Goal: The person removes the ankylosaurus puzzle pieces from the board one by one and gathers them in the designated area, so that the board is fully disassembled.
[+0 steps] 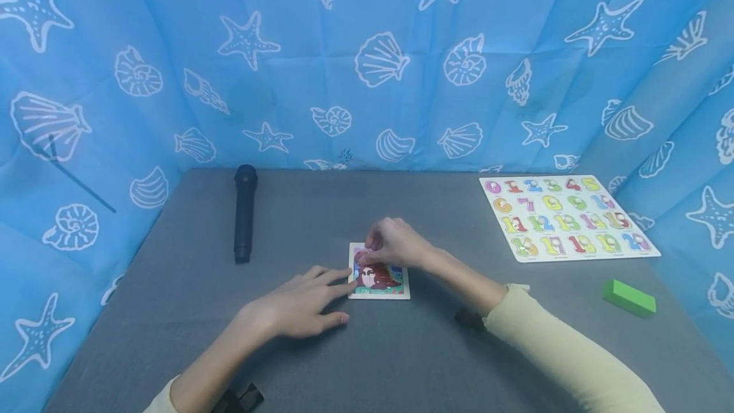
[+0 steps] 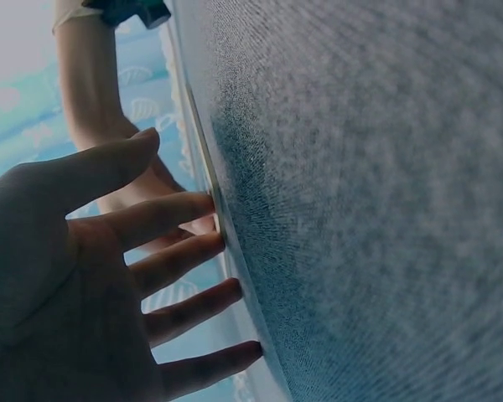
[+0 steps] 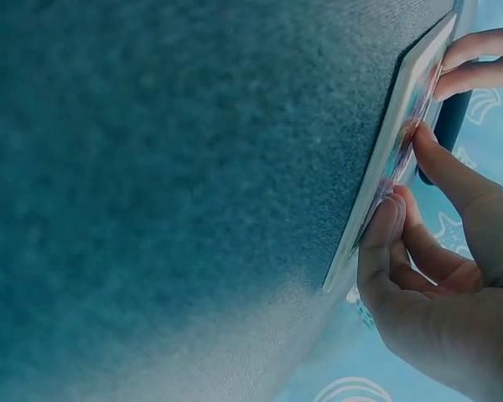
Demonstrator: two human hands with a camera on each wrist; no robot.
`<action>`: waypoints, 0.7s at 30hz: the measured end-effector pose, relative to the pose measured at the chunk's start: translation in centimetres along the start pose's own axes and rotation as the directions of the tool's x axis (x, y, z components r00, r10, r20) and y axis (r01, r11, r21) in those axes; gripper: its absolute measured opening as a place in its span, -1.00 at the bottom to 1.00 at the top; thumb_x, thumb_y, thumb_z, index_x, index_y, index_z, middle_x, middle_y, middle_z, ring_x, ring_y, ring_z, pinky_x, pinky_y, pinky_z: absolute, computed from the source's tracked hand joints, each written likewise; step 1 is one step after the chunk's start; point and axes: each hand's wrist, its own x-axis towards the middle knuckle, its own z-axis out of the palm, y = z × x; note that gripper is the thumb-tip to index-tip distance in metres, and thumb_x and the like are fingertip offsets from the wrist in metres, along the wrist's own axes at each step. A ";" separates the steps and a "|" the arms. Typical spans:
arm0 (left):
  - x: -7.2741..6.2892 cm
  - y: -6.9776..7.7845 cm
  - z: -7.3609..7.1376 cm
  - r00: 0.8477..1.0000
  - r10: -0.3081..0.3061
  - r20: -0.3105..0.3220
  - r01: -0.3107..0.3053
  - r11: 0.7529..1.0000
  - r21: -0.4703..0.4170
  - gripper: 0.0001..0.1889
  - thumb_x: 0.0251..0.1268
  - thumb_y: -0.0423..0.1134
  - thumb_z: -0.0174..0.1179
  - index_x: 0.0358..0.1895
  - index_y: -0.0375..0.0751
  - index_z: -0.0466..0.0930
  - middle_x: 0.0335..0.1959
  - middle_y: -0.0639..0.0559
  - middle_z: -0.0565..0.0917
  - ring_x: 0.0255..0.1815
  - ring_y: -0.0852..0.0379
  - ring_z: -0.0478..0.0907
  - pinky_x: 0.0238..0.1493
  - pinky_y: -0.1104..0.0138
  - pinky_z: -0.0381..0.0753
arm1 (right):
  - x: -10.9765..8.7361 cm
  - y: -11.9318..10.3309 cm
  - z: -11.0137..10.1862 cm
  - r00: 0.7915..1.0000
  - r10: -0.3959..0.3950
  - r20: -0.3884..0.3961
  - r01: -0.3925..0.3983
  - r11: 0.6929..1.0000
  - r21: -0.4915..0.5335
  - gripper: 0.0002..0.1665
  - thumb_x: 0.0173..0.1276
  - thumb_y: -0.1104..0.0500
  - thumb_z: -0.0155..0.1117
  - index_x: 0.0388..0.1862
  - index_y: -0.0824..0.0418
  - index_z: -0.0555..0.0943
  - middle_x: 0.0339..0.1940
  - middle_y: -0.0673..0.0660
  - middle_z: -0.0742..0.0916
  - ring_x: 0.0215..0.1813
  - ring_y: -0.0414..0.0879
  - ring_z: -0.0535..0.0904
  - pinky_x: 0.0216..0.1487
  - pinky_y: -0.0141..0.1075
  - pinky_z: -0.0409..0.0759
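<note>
A small square picture puzzle point(image 1: 378, 296) with a pale frame and a dark red figure lies on the grey table. My left hand point(image 1: 301, 304) rests at its left side, fingers spread, with the index and middle fingertips on the frame's edge. In the left wrist view the left hand's fingers point(image 2: 180, 255) are nearly straight. Over the puzzle's upper left part, my right hand point(image 1: 397, 244) curls its thumb and fingers down onto a puzzle piece. In the right wrist view, the right hand point(image 3: 436, 260) pinches at the picture surface; its fingers hide most of the piece.
A black microphone point(image 1: 244, 215) lies at the back left of the table. A white number board point(image 1: 564, 255) with colourful numerals is at the back right. Nearer on the right sits a green block point(image 1: 629, 298). A blue shell-print curtain point(image 1: 344, 81) hangs behind the table.
</note>
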 end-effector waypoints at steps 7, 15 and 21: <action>0.1 -0.1 0.1 1.000 -0.005 0.002 0.005 1.000 0.000 -0.32 0.63 0.15 0.19 0.70 0.14 0.32 0.80 0.07 0.20 0.77 -0.18 0.17 0.66 -0.32 0.29 | -0.3 -0.3 0.2 0.999 0.000 0.044 0.000 1.000 0.008 -0.74 0.38 0.04 0.62 -0.37 0.16 0.75 -0.48 0.01 0.76 -0.45 -0.22 0.59 -0.36 -0.43 0.52; 0.1 -0.1 0.2 1.000 -0.006 -0.007 0.006 1.000 0.000 -0.32 0.63 0.16 0.20 0.70 0.15 0.32 0.80 0.08 0.20 0.77 -0.18 0.17 0.65 -0.31 0.32 | -0.1 0.1 0.3 0.998 -0.016 -0.060 0.013 0.999 -0.045 -0.66 0.27 -0.02 0.70 -0.19 0.19 0.81 -0.32 0.03 0.85 -0.30 -0.25 0.70 -0.21 -0.40 0.70; 0.1 -0.1 0.3 1.000 -0.001 -0.012 0.001 1.000 0.006 -0.32 0.63 0.15 0.20 0.70 0.13 0.32 0.80 0.07 0.21 0.77 -0.18 0.17 0.65 -0.30 0.32 | -0.1 -0.1 0.2 0.998 -0.009 -0.070 0.006 0.999 -0.048 -0.65 0.22 -0.03 0.74 -0.23 0.18 0.83 -0.34 0.01 0.86 -0.31 -0.26 0.71 -0.22 -0.41 0.70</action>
